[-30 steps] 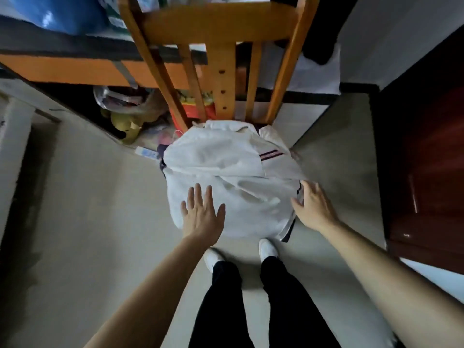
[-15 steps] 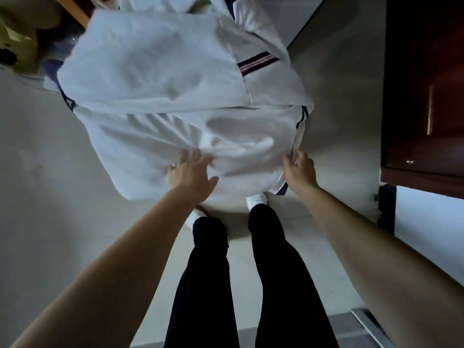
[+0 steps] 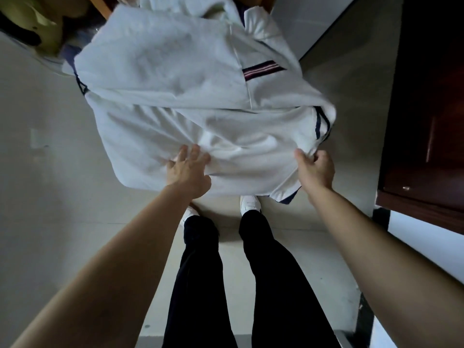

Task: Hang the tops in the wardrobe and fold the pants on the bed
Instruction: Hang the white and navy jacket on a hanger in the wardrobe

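A pile of white clothing [image 3: 175, 79] with dark navy trim and a red-striped band lies on a chair seat right in front of me, filling the upper middle of the head view. My left hand [image 3: 187, 172] rests on the near edge of the white cloth, fingers bunching the fabric. My right hand [image 3: 315, 169] pinches the right lower corner of the cloth between thumb and curled fingers. The chair itself is almost fully hidden under the clothes.
A dark red-brown wooden cabinet [image 3: 431, 109] stands close on the right. Pale tiled floor [image 3: 50, 197] stretches to the left. My legs in black trousers [image 3: 200, 272] and white shoes stand just below the pile. Yellow-green clutter [image 3: 30, 23] sits at the top left.
I have leaned in closer to the chair. Both hands went from hovering open over the clothes to taking hold of the near edge; the right hand now pinches the corner.
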Motion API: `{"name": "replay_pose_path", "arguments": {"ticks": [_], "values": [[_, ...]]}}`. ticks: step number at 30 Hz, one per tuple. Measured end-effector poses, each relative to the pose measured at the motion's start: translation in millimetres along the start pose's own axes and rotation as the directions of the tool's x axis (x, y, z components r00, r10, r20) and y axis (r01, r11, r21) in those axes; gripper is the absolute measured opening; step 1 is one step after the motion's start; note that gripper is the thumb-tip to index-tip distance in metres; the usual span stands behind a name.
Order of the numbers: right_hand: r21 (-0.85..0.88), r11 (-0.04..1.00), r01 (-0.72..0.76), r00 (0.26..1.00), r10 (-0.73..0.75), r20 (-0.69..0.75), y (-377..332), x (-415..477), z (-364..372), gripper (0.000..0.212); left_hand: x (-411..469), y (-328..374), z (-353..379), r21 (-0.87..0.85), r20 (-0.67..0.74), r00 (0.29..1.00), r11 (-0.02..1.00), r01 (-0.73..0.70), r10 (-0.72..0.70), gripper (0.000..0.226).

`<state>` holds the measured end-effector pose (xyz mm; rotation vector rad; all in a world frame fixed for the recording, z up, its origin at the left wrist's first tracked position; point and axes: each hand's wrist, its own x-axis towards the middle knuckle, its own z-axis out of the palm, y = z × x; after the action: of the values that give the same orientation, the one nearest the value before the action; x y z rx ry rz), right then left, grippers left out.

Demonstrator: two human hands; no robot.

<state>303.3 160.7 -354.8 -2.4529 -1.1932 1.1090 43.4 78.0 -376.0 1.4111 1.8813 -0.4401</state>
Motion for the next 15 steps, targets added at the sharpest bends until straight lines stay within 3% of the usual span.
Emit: {"name": "replay_pose_path", "arguments": {"ticks": [3, 6, 10, 13, 15], "values": [[0.121, 0.992, 0.025, 0.998, -0.032, 0.058, -11, -6, -20, 0.032, -13, 13, 7, -0.079, -0.044, 0.997, 0.995, 0.06, -0.063, 0.058], [0.28, 0.957, -0.069, 0.951, -0.022, 0.308, -33, -16, -37, 0.033, -42, 34, 16, -0.233, -0.11, 0.988, 0.969, 0.082, -0.11, 0.061], [0.466, 0.818, -0.338, 0.814, 0.006, 0.581, -70, -44, -61, 0.027, -101, 71, 15, -0.351, -0.329, 0.942, 0.935, -0.053, -0.07, 0.054], [0.52, 0.789, -0.327, 0.767, -0.1, 0.634, -103, -78, -83, 0.017, -144, 95, -7, -0.463, -0.512, 0.846, 0.877, -0.129, -0.146, 0.047], [0.572, 0.763, -0.302, 0.72, -0.21, 0.661, -132, -106, -99, 0.01, -167, 103, -29, -0.441, -0.58, 0.808, 0.875, -0.199, -0.108, 0.056]]}}
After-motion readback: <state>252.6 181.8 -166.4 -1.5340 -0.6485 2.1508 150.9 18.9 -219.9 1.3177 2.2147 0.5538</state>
